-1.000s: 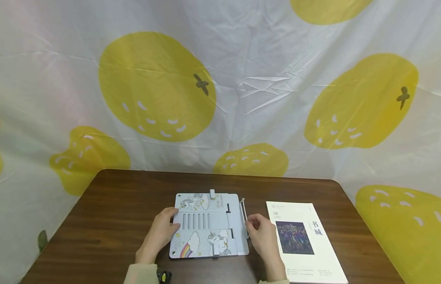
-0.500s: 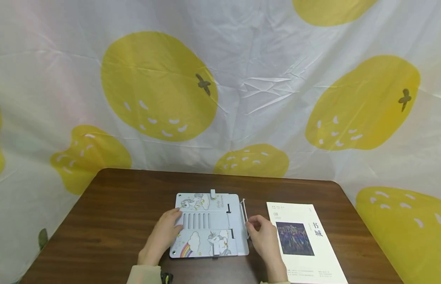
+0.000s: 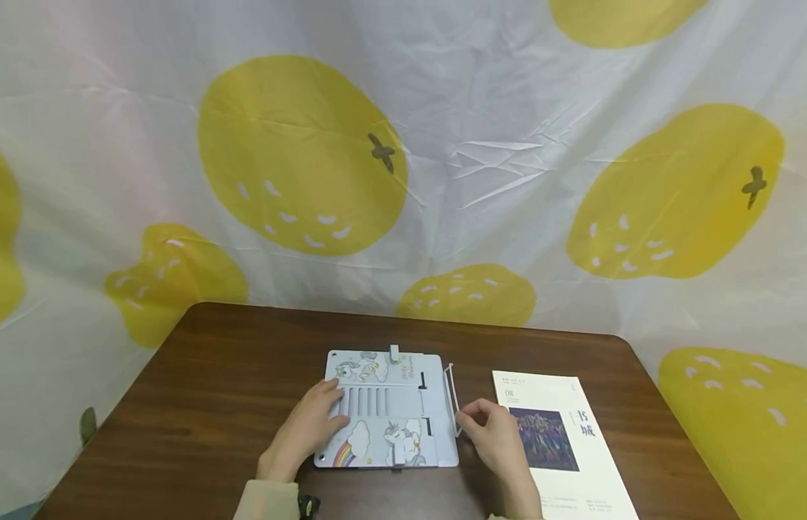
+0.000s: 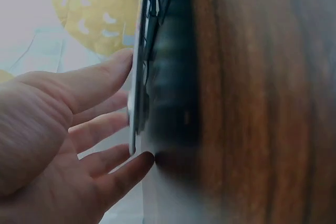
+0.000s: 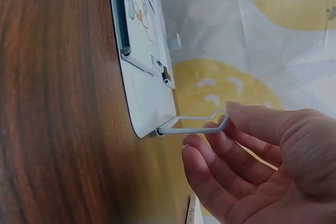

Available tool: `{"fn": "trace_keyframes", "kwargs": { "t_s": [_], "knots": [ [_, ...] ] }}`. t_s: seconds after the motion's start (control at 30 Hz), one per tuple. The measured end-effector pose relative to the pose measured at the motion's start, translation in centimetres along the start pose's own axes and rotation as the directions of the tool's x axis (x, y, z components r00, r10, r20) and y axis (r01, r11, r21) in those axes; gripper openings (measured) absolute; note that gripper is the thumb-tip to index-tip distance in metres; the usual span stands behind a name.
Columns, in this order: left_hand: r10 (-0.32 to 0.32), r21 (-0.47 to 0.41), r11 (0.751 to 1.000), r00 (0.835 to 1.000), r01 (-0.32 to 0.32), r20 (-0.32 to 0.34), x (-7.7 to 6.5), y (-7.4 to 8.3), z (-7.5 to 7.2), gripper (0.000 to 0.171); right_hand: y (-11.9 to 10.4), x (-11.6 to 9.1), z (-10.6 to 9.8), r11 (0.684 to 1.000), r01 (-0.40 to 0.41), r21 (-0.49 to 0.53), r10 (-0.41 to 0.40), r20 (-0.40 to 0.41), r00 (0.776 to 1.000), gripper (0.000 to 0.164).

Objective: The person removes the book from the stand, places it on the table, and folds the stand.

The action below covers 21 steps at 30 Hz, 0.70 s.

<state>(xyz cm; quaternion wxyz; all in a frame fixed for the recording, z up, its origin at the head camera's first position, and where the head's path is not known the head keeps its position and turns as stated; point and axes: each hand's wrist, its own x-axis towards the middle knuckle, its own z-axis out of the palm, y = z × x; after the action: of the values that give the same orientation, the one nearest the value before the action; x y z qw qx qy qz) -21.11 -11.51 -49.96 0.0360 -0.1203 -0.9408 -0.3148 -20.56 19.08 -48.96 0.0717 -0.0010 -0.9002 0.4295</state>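
Note:
A pale blue book stand (image 3: pixel 403 401) printed with unicorns and a rainbow lies flat on the table. My left hand (image 3: pixel 305 427) rests on its left edge, thumb and fingers extended onto the upper face. In the left wrist view, the little finger (image 4: pixel 128 178) reaches down past the stand's edge. At the right edge, my right hand (image 3: pixel 497 437) pinches the stand's white wire bracket (image 3: pixel 451 393) between thumb and fingertips. The right wrist view shows this bracket (image 5: pixel 191 130) standing out from the board, hinged at its edge.
A white book (image 3: pixel 592 469) with a dark picture on its cover lies just right of my right hand. The brown wooden table (image 3: pixel 201 404) ends at a hanging cloth (image 3: pixel 442 217) with yellow fruit prints. Small clips (image 3: pixel 394 353) stick up from the stand.
My left hand has shifted slightly right, further over the stand's edge. The right hand keeps its pinch on the wire bracket. The head view has turned a little.

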Motion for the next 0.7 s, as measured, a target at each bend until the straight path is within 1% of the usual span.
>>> {"fn": "trace_keyframes", "kwargs": {
  "t_s": [0.17,0.3,0.5,0.7],
  "knots": [
    [0.004,-0.008,1.000,1.000,-0.004,0.020,0.00,0.03,-0.10,0.045,0.11,-0.02,0.16,1.000,-0.012,-0.003,0.012,-0.005,1.000,0.008],
    [-0.010,-0.021,1.000,0.999,0.011,0.051,0.11,0.10,-0.13,0.048,0.04,0.05,0.20,1.000,-0.020,0.004,0.020,-0.013,1.000,0.010],
    [-0.027,-0.040,0.999,0.996,0.030,0.083,0.28,0.25,-0.20,0.052,0.09,0.15,0.38,1.000,-0.019,0.015,0.019,-0.023,1.000,0.012],
    [-0.041,-0.029,0.999,0.993,0.044,0.111,0.19,0.37,-0.38,0.053,0.10,0.14,0.86,1.000,-0.001,0.010,0.002,-0.027,1.000,0.016]
  ]
}}
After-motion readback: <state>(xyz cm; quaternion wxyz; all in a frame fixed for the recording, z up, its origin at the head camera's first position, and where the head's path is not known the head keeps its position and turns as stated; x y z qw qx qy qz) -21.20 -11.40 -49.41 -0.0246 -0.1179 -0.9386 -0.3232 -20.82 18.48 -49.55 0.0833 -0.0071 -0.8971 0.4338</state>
